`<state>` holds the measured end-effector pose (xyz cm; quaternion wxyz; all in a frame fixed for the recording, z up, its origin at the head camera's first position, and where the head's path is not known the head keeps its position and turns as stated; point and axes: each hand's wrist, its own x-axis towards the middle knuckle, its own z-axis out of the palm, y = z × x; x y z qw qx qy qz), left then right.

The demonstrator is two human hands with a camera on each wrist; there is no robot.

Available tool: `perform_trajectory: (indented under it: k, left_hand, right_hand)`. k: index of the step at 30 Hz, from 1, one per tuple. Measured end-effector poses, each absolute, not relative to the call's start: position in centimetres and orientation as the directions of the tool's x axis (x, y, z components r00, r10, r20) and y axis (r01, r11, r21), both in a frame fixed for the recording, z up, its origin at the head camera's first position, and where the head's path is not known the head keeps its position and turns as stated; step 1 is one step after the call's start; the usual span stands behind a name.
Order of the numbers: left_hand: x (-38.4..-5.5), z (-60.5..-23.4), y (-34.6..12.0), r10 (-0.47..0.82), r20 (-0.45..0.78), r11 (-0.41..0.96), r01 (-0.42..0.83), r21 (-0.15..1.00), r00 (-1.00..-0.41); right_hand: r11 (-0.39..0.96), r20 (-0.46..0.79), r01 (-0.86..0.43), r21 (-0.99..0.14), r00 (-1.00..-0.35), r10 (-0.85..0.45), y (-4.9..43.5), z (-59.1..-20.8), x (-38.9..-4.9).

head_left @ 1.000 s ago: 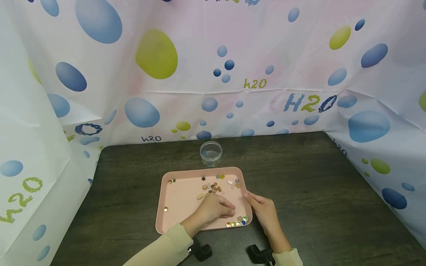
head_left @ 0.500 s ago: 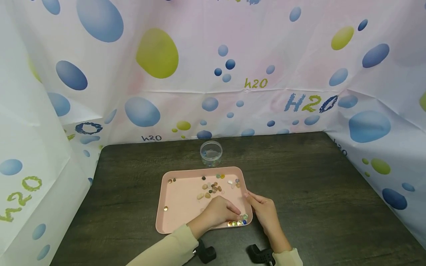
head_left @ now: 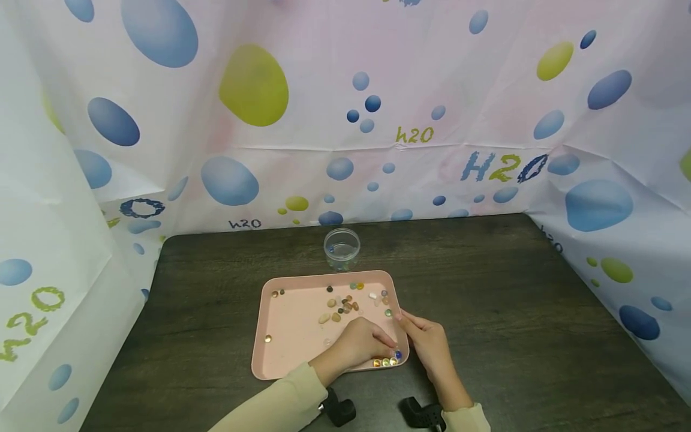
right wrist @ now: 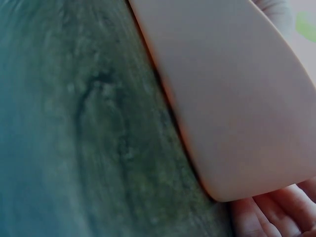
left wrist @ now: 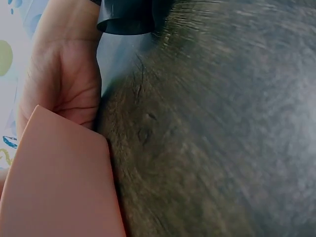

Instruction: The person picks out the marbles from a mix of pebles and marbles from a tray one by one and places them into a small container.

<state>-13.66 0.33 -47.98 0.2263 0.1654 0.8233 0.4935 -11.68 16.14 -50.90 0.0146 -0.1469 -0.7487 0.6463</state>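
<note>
A pale pink tray [head_left: 291, 360] lies on the dark wooden table, scattered with small stones and glass beads. My left hand [head_left: 358, 343] reaches into its front right part, fingers bent and tips bunched right at a row of shiny beads [head_left: 385, 362] and a blue bead [head_left: 398, 354]. What lies between those fingertips is hidden. My right hand [head_left: 429, 342] grips the tray's right side, thumb at the rim. In the left wrist view, the right hand [left wrist: 74, 84] shows beyond the tray wall [left wrist: 64, 173]. Fingers of the right hand [right wrist: 276, 212] appear below the tray corner in the right wrist view.
A clear round jar [head_left: 342, 249] stands just behind the tray. Brown and cream pebbles [head_left: 336, 317] lie around the tray's middle, with a green bead [head_left: 388, 312] near the right wall and a gold bead [head_left: 268, 339] at the left. A bubble-patterned curtain [head_left: 324, 120] surrounds the table.
My left hand has shifted right towards the front right corner. The front beads have slid slightly right, and the green bead has moved from that corner back along the right wall. The right hand stays put.
</note>
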Motion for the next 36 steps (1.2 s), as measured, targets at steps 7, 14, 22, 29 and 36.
perform_trajectory:
  k: [7,14,22,29,36]
  left_hand:
    - [-13.82,-47.87,0.34,0.488,-0.200,0.449,0.049,0.892,-0.850]
    - [-13.84,-47.71,0.28,0.523,-0.203,0.472,0.084,0.877,-0.828]
    - [-13.91,-47.75,0.61,0.536,-0.204,0.480,0.097,0.872,-0.819]
    - [-13.71,-47.67,1.06,0.558,-0.202,0.466,0.102,0.879,-0.805]
    - [-13.66,-47.67,0.88,0.553,-0.209,0.439,0.069,0.896,-0.806]
  right_hand:
    - [0.126,-0.178,0.211,-0.969,-0.957,0.231,16.18,-50.53,-11.85]
    - [0.130,-0.174,0.207,-0.970,-0.958,0.229,16.23,-50.60,-11.90]
    - [0.123,-0.170,0.201,-0.972,-0.959,0.225,16.28,-50.49,-11.86]
    - [0.135,-0.164,0.197,-0.971,-0.961,0.223,16.46,-50.54,-11.76]
    - [0.157,-0.169,0.210,-0.965,-0.956,0.238,16.41,-50.75,-11.75]
